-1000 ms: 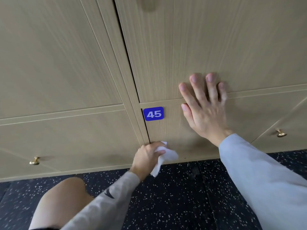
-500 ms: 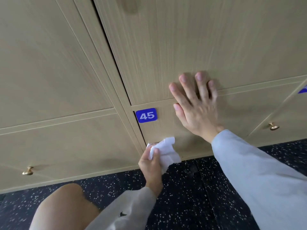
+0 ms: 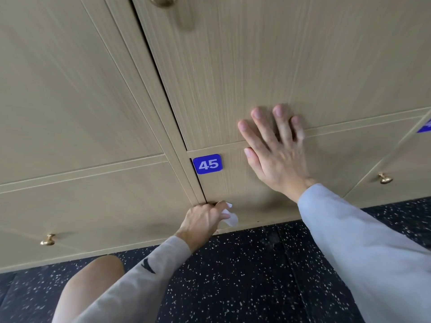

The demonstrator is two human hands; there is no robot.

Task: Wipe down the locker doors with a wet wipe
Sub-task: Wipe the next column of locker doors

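Locker bank: pale wood-grain locker doors (image 3: 268,66), upright, split by narrow frame strips. Lower door carries a blue number plate (image 3: 207,164) reading 45 at its top left corner. My right hand (image 3: 275,152) lies flat, fingers spread, across the seam between upper and lower door. My left hand (image 3: 201,220) grips a white wet wipe (image 3: 229,216) against the lower door's bottom left corner. Brass knobs: one lower left (image 3: 48,239), one lower right (image 3: 385,178). Below: dark speckled floor (image 3: 245,276), meeting the lockers' base.
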